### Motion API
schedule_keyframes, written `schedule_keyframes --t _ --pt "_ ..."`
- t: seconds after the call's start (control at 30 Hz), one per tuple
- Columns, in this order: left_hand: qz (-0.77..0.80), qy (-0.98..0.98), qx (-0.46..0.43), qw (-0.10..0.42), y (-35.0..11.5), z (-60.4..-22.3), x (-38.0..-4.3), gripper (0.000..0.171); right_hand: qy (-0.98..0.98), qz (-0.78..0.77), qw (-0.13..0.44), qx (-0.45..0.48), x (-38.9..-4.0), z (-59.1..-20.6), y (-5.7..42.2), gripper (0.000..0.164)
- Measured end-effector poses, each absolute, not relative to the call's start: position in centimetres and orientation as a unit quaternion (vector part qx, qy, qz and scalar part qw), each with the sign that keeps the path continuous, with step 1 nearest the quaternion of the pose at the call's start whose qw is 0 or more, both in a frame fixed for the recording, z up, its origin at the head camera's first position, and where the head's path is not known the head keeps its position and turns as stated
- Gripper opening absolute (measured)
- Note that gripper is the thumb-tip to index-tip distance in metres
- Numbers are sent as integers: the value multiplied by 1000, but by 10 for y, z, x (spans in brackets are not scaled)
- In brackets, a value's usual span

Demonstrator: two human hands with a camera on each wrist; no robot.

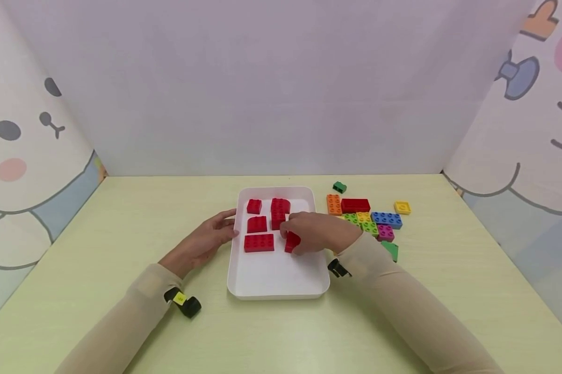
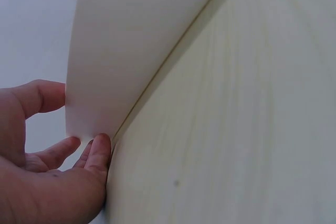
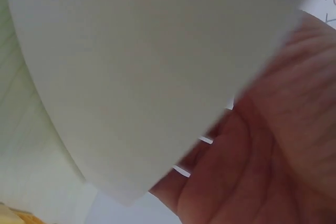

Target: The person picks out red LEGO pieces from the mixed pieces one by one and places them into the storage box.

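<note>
A white tray (image 1: 281,283) holds several red toy building bricks, among them a long eight-stud brick (image 1: 259,243), a small brick (image 1: 254,206) and one with a curved top (image 1: 257,224). My right hand (image 1: 320,231) reaches over the tray's right side and pinches a red brick (image 1: 291,242) low over the tray floor. In the right wrist view the tray wall (image 3: 131,77) hides the fingertips. At the tray's left side, my left hand (image 1: 211,239) rests its fingers against the outer wall; the left wrist view shows its fingertips (image 2: 52,95) touching the wall.
Right of the tray lie loose bricks: orange (image 1: 334,204), dark red (image 1: 355,205), blue (image 1: 386,219), magenta (image 1: 386,232), green (image 1: 390,250) and others partly behind the right forearm. A yellow piece (image 1: 402,207) and a small green brick (image 1: 339,187) lie farther out.
</note>
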State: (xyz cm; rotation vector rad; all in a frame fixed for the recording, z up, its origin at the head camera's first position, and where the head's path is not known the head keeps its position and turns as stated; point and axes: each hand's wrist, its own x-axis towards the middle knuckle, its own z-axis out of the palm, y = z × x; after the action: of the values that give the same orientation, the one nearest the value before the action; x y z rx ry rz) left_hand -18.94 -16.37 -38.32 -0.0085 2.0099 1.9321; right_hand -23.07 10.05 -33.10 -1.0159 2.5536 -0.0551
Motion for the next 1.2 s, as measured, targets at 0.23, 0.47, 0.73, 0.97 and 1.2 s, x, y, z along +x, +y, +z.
schedule_keyframes --t 0.23,0.47,0.73,0.97,1.2 --pt "681 710 -1 178 -163 -383 -189 64 912 -16 196 -361 -231 -333 101 56" --pt "680 712 -5 174 -163 -384 -189 63 914 -21 193 -357 -232 -337 102 56" --pt "674 718 -11 174 -163 -384 -188 64 907 -61 179 -376 -228 -320 109 51" --pt "674 719 -1 170 -163 -383 -189 64 910 -98 65 -397 -216 -277 131 41" --pt "675 718 -12 171 -162 -385 -189 65 905 -96 17 -413 -207 -265 156 36"
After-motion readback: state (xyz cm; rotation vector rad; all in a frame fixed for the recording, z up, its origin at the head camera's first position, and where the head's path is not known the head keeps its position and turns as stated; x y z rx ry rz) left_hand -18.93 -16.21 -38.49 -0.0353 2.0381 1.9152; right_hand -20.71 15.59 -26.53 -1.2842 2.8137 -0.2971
